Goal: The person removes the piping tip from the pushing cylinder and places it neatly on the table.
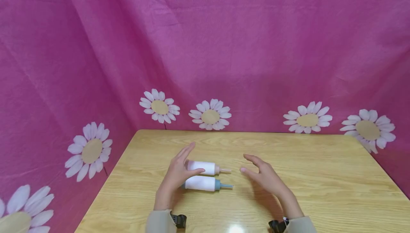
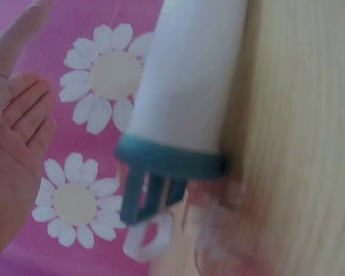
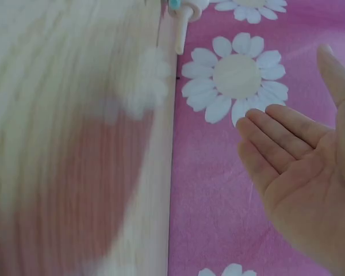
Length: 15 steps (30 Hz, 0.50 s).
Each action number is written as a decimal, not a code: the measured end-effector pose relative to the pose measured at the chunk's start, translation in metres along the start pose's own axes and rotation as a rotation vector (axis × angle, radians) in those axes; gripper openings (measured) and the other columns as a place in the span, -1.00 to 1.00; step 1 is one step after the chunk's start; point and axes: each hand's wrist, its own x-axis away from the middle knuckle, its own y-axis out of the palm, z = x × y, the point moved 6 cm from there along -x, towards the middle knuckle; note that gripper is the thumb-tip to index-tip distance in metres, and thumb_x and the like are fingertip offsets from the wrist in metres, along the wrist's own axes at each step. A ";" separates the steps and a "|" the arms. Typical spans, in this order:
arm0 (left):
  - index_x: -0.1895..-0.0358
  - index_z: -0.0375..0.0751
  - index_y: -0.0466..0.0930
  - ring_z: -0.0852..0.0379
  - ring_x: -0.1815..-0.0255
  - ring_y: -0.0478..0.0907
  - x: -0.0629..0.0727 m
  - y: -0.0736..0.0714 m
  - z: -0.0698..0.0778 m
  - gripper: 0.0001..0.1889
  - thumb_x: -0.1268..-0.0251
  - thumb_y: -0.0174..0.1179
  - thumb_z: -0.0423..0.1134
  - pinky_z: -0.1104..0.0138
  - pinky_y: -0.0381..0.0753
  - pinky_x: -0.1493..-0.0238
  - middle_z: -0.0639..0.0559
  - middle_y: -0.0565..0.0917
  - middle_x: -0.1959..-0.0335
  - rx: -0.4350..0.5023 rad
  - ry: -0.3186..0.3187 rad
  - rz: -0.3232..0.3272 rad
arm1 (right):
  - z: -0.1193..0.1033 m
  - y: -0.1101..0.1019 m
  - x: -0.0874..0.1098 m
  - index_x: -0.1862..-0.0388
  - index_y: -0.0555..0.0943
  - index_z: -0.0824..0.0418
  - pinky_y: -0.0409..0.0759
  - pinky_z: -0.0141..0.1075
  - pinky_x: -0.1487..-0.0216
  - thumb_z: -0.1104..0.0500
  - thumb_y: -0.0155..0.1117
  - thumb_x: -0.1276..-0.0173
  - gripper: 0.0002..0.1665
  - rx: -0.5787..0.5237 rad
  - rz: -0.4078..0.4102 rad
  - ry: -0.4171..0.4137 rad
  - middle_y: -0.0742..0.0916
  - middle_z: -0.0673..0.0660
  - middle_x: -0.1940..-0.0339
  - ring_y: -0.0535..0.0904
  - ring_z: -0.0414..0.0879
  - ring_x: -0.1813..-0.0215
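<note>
Behind table [image 1: 320, 179], pink cloth [image 1: 256, 47] reads "CRYING"; left hand [image 1: 176, 172] loose near two white cylinders [image 1: 201, 183], right hand [image 1: 266, 177] loose.

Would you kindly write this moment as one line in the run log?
pink-ended cylinder, teal-ended cylinder: side by side on table | left hand: empty, near both | right hand: empty, apart from both

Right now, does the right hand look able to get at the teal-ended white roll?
Likely yes: only bare tabletop shows between the open right hand and the slim tip of the teal-ended white roll; the left hand is near its other end.
</note>
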 end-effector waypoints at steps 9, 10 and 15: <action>-0.26 -0.08 0.54 -0.04 -0.28 0.54 0.017 -0.004 -0.017 -0.27 0.11 0.56 -0.12 0.08 0.55 -0.27 -0.01 0.59 -0.26 0.032 -0.036 -0.036 | -0.006 0.020 -0.001 -0.28 0.50 0.30 0.45 0.11 -0.35 -0.03 0.30 -0.36 -0.37 -0.055 -0.077 -0.004 0.64 0.25 -0.24 0.50 0.24 -0.33; -0.24 -0.08 0.56 -0.02 -0.27 0.54 0.019 -0.004 -0.018 -0.29 0.12 0.56 -0.12 0.08 0.55 -0.27 0.00 0.61 -0.24 0.028 -0.036 -0.038 | -0.006 0.021 -0.001 -0.27 0.51 0.30 0.45 0.11 -0.35 -0.01 0.30 -0.35 -0.39 -0.058 -0.081 -0.006 0.65 0.25 -0.23 0.51 0.25 -0.31; -0.17 -0.08 0.61 0.03 -0.18 0.60 0.025 -0.006 -0.026 -0.34 0.14 0.57 -0.14 0.09 0.57 -0.24 0.02 0.66 -0.17 0.023 -0.035 -0.054 | -0.009 0.030 -0.002 -0.20 0.55 0.33 0.48 0.12 -0.31 0.05 0.31 -0.35 -0.46 -0.069 -0.112 -0.030 0.67 0.26 -0.20 0.54 0.29 -0.26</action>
